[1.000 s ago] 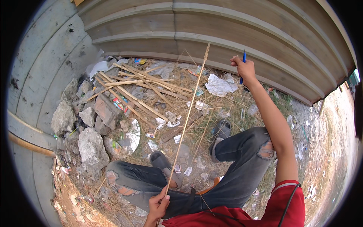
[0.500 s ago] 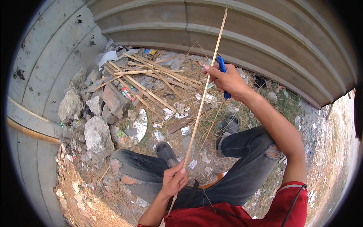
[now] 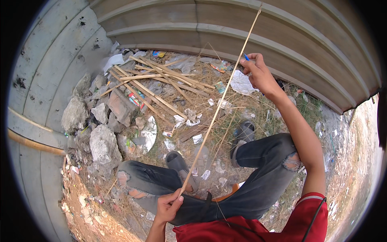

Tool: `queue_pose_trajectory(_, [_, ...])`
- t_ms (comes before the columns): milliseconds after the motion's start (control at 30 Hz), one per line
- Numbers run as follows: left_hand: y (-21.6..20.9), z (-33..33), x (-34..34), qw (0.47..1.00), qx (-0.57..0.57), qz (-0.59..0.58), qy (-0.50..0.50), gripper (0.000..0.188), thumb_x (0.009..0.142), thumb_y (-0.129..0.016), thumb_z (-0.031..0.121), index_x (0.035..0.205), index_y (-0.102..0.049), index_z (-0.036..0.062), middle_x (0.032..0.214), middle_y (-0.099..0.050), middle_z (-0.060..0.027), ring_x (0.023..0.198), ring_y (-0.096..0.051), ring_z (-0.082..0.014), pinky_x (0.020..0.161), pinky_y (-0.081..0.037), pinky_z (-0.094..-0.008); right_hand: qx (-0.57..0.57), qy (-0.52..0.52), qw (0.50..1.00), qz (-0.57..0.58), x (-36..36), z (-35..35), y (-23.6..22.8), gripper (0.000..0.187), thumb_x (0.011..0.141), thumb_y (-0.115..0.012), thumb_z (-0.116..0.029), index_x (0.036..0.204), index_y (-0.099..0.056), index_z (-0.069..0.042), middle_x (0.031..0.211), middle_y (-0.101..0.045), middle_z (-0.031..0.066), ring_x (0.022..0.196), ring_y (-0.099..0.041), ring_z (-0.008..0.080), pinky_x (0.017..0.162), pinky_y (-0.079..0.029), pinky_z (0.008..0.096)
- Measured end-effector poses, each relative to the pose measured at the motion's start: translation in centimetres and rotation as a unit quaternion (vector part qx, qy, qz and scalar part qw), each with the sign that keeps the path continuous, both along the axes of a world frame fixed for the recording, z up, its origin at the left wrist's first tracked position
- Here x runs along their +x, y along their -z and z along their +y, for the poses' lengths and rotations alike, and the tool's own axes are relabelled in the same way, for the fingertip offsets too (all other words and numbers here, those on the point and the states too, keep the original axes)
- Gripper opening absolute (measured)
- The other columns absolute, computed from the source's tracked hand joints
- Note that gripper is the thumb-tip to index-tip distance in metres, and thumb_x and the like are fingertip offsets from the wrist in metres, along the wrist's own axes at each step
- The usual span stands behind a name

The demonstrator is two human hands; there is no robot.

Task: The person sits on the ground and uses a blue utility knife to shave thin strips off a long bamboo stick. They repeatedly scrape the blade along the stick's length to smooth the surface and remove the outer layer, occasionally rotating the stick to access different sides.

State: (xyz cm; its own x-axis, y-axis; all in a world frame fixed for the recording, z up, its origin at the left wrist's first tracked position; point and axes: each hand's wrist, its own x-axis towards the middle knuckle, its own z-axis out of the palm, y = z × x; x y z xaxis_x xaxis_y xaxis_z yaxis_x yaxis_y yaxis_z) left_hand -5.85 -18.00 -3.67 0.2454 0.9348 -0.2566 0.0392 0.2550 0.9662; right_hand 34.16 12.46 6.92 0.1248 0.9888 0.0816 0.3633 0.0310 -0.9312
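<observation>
A long thin bamboo strip (image 3: 221, 104) slants across the view from my lap up toward the metal wall. My left hand (image 3: 168, 207) pinches it close to its near end, above my left thigh. Farther up, my right hand (image 3: 261, 77) is closed around a blue utility knife (image 3: 246, 57). Only small parts of the knife show past my fingers, and its blade cannot be made out. The thumb and fingers of that hand are up against the strip, well short of its far tip.
Several split bamboo pieces (image 3: 161, 80) lie piled on littered dry grass. Rough rocks (image 3: 104, 143) stand at the left, beside a pale panel wall (image 3: 52, 72). A ribbed metal wall (image 3: 161, 26) closes off the far side. My sandalled feet (image 3: 177, 161) rest on the ground.
My right hand has moved a little up and to the right with the knife. My left hand has dropped down and left, and the strip leans farther right at its far end.
</observation>
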Motion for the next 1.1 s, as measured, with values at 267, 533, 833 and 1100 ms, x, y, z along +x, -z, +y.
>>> queue_pose_trajectory(267, [0.3,2.0,0.8,0.999,0.047,-0.011,-0.018,0.035,0.102,-0.055,-0.001,0.137,-0.06,-0.0047,0.064,-0.042,0.007,0.049,-0.033,-0.0012,0.044,-0.023,-0.0227,0.027,-0.219,0.965,-0.14,-2.9,-2.5,-2.2,0.031,0.107,-0.052,-0.03,0.109,-0.059,0.001,0.078,-0.06,0.014,0.07,-0.058,0.0281,0.07,-0.047,0.044])
queue_pose_trajectory(533, [-0.1,2.5,1.3,0.997,0.069,0.027,-0.016,0.035,0.102,-0.056,-0.001,0.137,-0.061,-0.0039,0.063,-0.04,0.008,0.051,-0.032,-0.0007,0.045,-0.023,-0.0224,0.049,-0.112,0.955,-0.272,-4.1,-2.7,-2.7,0.052,0.105,-0.051,-0.044,0.094,-0.068,0.004,0.077,-0.065,0.0254,0.076,-0.063,0.0436,0.073,-0.049,0.0499])
queue_pose_trajectory(833, [-1.2,3.2,3.6,0.997,0.03,-0.011,-0.064,0.035,0.101,-0.06,0.001,0.135,-0.062,-0.0049,0.071,-0.05,0.0065,0.057,-0.04,-0.0003,0.05,-0.03,-0.0199,0.031,-0.157,0.946,-0.282,-6.2,-3.3,-2.7,0.054,0.106,-0.05,-0.045,0.09,-0.069,0.003,0.067,-0.062,0.0256,0.068,-0.062,0.0474,0.068,-0.049,0.0522])
queue_pose_trajectory(1100, [-1.9,5.6,5.9,0.989,0.013,-0.116,-0.089,0.037,0.103,-0.057,0.002,0.14,-0.058,-0.0045,0.07,-0.049,0.0065,0.056,-0.038,-0.0007,0.049,-0.03,-0.0204,0.071,-0.212,0.933,-0.281,-9.1,-6.0,-1.1,0.052,0.105,-0.051,-0.048,0.098,-0.072,-0.001,0.069,-0.063,0.0257,0.068,-0.064,0.0467,0.066,-0.05,0.0519])
